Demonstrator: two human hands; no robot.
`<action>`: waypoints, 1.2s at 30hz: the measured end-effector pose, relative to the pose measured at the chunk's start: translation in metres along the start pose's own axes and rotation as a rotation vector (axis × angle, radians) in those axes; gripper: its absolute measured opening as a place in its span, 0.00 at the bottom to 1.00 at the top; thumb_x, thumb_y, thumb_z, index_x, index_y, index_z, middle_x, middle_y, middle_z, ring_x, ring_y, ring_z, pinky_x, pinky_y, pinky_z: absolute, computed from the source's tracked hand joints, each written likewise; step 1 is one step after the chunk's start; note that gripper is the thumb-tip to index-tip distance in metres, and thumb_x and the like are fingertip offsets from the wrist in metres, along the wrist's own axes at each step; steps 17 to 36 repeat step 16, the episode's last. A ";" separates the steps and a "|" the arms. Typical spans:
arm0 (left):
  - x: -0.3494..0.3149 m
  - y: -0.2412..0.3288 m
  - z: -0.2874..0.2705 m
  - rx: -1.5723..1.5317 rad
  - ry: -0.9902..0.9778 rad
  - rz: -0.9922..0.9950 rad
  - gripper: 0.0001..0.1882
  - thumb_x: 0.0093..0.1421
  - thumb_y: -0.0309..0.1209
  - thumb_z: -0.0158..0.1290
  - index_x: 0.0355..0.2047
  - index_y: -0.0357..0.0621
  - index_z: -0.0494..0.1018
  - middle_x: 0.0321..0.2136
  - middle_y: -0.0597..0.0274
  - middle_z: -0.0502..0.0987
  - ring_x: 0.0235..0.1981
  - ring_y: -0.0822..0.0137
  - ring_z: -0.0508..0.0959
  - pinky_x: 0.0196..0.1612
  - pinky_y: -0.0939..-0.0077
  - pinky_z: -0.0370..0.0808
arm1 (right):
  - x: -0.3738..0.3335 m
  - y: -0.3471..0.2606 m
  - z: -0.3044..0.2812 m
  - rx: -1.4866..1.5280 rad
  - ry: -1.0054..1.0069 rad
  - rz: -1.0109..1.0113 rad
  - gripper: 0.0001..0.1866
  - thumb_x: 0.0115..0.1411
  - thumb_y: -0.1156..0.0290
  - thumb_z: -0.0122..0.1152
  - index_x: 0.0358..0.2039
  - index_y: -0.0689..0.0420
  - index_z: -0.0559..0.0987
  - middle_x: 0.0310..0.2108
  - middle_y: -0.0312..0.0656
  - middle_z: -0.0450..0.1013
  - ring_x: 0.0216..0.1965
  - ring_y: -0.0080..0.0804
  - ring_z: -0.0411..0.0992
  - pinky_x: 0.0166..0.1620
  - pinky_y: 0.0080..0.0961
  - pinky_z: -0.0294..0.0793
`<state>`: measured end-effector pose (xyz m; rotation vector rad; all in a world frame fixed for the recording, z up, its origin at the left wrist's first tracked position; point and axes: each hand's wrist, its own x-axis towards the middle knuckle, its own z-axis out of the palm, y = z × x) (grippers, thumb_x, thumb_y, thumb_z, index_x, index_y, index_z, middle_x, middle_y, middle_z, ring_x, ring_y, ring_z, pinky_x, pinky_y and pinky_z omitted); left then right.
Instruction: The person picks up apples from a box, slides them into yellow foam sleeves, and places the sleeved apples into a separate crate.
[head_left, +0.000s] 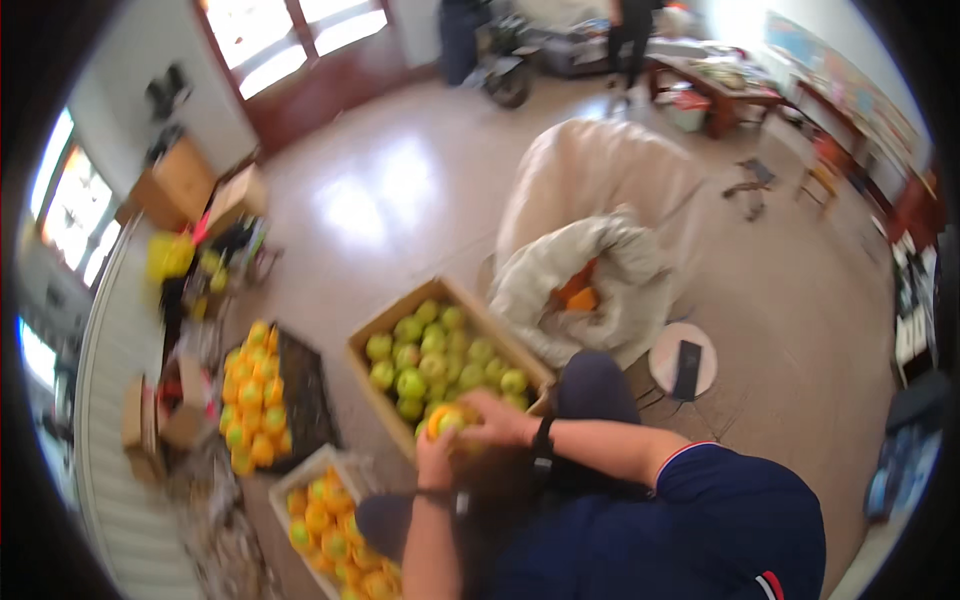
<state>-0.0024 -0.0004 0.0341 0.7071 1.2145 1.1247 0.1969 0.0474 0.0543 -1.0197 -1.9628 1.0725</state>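
Over the near edge of a cardboard box (500, 338), both my hands meet around a green apple partly covered by a yellow-orange sleeve (447, 421), probably a foam net. My left hand (436, 459) holds it from the near left side. From the right, my right hand (496, 419) closes on it, its fingertips partly blurred. Loose green apples (432, 362) fill the box just beyond my hands. Left of my knee, a pale crate (347, 474) holds several fruits in orange sleeves (318, 518). Farther left, similar sleeved fruits (255, 395) are piled at a dark crate (308, 395).
A large whitish sack (520, 285) with orange pieces (580, 290) inside stands beyond my right knee. Beside it, a phone-like dark object (687, 370) lies on a round stool (662, 352). Open cartons (182, 402) line the left. Another person (632, 40) stands far back.
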 end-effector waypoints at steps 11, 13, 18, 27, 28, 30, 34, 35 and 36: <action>-0.002 0.018 0.016 -0.084 0.044 0.024 0.28 0.61 0.42 0.67 0.55 0.44 0.69 0.45 0.61 0.79 0.41 0.67 0.83 0.32 0.72 0.85 | 0.006 0.019 -0.007 0.258 -0.043 0.196 0.27 0.67 0.67 0.63 0.63 0.62 0.70 0.54 0.43 0.71 0.37 0.25 0.77 0.40 0.23 0.77; -0.005 0.016 0.011 -0.089 0.054 0.039 0.29 0.60 0.42 0.67 0.55 0.44 0.69 0.46 0.60 0.78 0.41 0.67 0.83 0.32 0.71 0.85 | 0.006 0.020 -0.003 0.283 -0.067 0.219 0.27 0.67 0.66 0.63 0.63 0.62 0.69 0.54 0.43 0.71 0.37 0.25 0.78 0.39 0.23 0.78; -0.005 0.015 0.009 -0.133 0.070 0.017 0.32 0.60 0.44 0.68 0.57 0.43 0.68 0.49 0.59 0.77 0.44 0.65 0.82 0.34 0.69 0.86 | 0.007 0.020 -0.006 0.276 -0.091 0.280 0.28 0.67 0.63 0.64 0.64 0.59 0.69 0.56 0.42 0.70 0.38 0.26 0.79 0.42 0.24 0.80; -0.005 0.015 0.009 -0.133 0.070 0.017 0.32 0.60 0.44 0.68 0.57 0.43 0.68 0.49 0.59 0.77 0.44 0.65 0.82 0.34 0.69 0.86 | 0.007 0.020 -0.006 0.276 -0.091 0.280 0.28 0.67 0.63 0.64 0.64 0.59 0.69 0.56 0.42 0.70 0.38 0.26 0.79 0.42 0.24 0.80; -0.005 0.015 0.009 -0.133 0.070 0.017 0.32 0.60 0.44 0.68 0.57 0.43 0.68 0.49 0.59 0.77 0.44 0.65 0.82 0.34 0.69 0.86 | 0.007 0.020 -0.006 0.276 -0.091 0.280 0.28 0.67 0.63 0.64 0.64 0.59 0.69 0.56 0.42 0.70 0.38 0.26 0.79 0.42 0.24 0.80; -0.005 0.015 0.009 -0.133 0.070 0.017 0.32 0.60 0.44 0.68 0.57 0.43 0.68 0.49 0.59 0.77 0.44 0.65 0.82 0.34 0.69 0.86 | 0.007 0.020 -0.006 0.276 -0.091 0.280 0.28 0.67 0.63 0.64 0.64 0.59 0.69 0.56 0.42 0.70 0.38 0.26 0.79 0.42 0.24 0.80; -0.005 0.015 0.009 -0.133 0.070 0.017 0.32 0.60 0.44 0.68 0.57 0.43 0.68 0.49 0.59 0.77 0.44 0.65 0.82 0.34 0.69 0.86 | 0.007 0.020 -0.006 0.276 -0.091 0.280 0.28 0.67 0.63 0.64 0.64 0.59 0.69 0.56 0.42 0.70 0.38 0.26 0.79 0.42 0.24 0.80; -0.005 0.015 0.009 -0.133 0.070 0.017 0.32 0.60 0.44 0.68 0.57 0.43 0.68 0.49 0.59 0.77 0.44 0.65 0.82 0.34 0.69 0.86 | 0.007 0.020 -0.006 0.276 -0.091 0.280 0.28 0.67 0.63 0.64 0.64 0.59 0.69 0.56 0.42 0.70 0.38 0.26 0.79 0.42 0.24 0.80; -0.005 0.015 0.009 -0.133 0.070 0.017 0.32 0.60 0.44 0.68 0.57 0.43 0.68 0.49 0.59 0.77 0.44 0.65 0.82 0.34 0.69 0.86 | 0.007 0.020 -0.006 0.276 -0.091 0.280 0.28 0.67 0.63 0.64 0.64 0.59 0.69 0.56 0.42 0.70 0.38 0.26 0.79 0.42 0.24 0.80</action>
